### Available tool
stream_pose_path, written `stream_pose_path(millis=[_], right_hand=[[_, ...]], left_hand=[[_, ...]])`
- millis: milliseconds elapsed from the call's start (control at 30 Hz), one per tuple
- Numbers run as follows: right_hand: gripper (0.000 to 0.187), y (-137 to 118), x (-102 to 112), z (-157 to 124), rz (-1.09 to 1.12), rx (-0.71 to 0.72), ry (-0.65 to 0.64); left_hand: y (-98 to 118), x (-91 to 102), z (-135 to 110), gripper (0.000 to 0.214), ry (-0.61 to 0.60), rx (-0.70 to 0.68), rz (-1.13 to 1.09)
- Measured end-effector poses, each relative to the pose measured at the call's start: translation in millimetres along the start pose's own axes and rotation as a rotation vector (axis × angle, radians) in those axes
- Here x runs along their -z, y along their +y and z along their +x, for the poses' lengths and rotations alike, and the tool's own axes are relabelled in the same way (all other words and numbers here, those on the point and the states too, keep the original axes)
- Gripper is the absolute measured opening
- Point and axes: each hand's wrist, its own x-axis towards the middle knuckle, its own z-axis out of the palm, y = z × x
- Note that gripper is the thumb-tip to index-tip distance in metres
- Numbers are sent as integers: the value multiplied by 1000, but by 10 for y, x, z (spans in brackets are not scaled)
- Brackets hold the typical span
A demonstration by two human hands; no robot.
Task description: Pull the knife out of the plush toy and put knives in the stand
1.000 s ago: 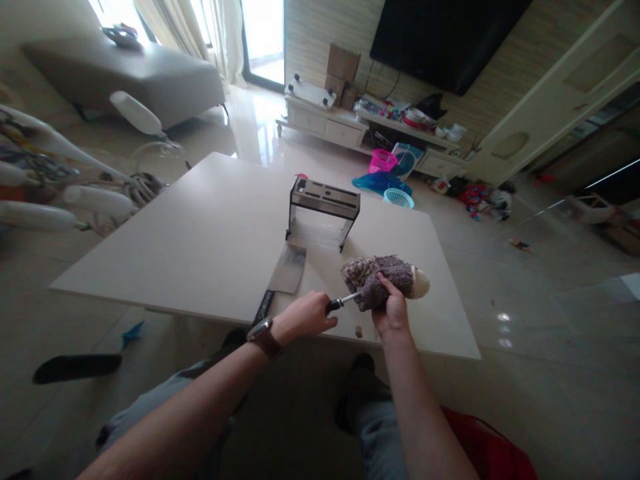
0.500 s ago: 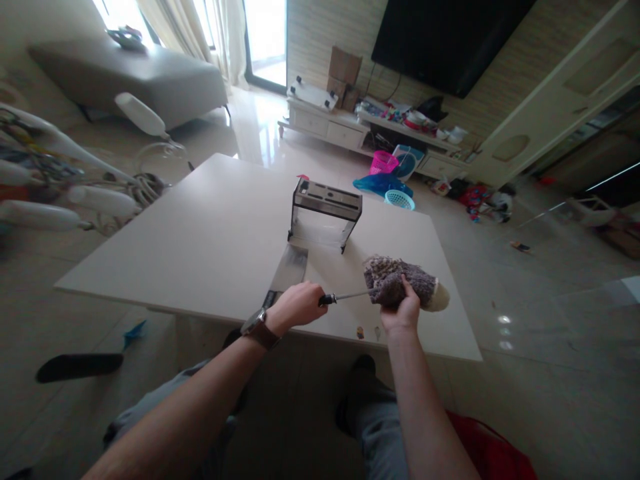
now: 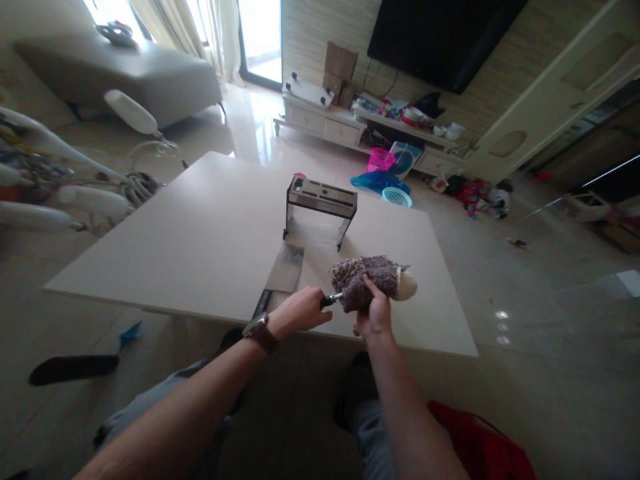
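My left hand point(image 3: 300, 311), with a watch on its wrist, is closed around the black handle of a thin knife or steel point(image 3: 330, 299) near the table's front edge. Its metal part disappears into a fuzzy grey-brown cloth point(image 3: 367, 277) with a cream end. My right hand point(image 3: 375, 313) grips that cloth, wrapped round the metal. A cleaver point(image 3: 283, 271) lies flat on the beige table point(image 3: 200, 233), just left of my left hand. Behind it stands a knife block point(image 3: 320, 207) with slots on top.
A small brown bit lies by the table's front edge under the cloth. On the floor are a black slipper at left, blue scrap, pink and blue baskets beyond the table. A sofa, TV cabinet and wall TV stand at the back. Something red lies by my right leg.
My right hand slid the cloth back along the metal toward the handle, after having drawn it out to the right half a second ago. My left hand stayed about where it was.
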Motion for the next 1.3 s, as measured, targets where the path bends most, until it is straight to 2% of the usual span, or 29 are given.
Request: stream_pose_path(millis=[100,233,400,533,700,833,1033,1167,1300], right_hand=[[50,53,-84,-143,9,-33,25],[54,27,-135,-225,-6,-38,11],[52,-83,-146,-196,31,-24,53],[54,-259,-110,-77,92,49,74],[34,-475,116,204,160,29,187],[19,-516,285,329,185,-45,286],[18,-507,223,283,174,-106,214],[22,-473,160,225,121,-144,155],[24,-406,96,167,104,-195,165]], left_hand=[[-3,-30,34,22,39,-103,-105],[-11,-63,65,28,64,-198,-228],[61,-19,76,23,54,-179,-179],[108,113,73,27,29,-66,-24],[60,208,30,33,32,-15,139],[13,206,-9,33,2,-33,197],[-30,181,-32,29,42,16,201],[-30,157,-40,30,17,-8,176],[-18,139,-37,31,4,-14,179]])
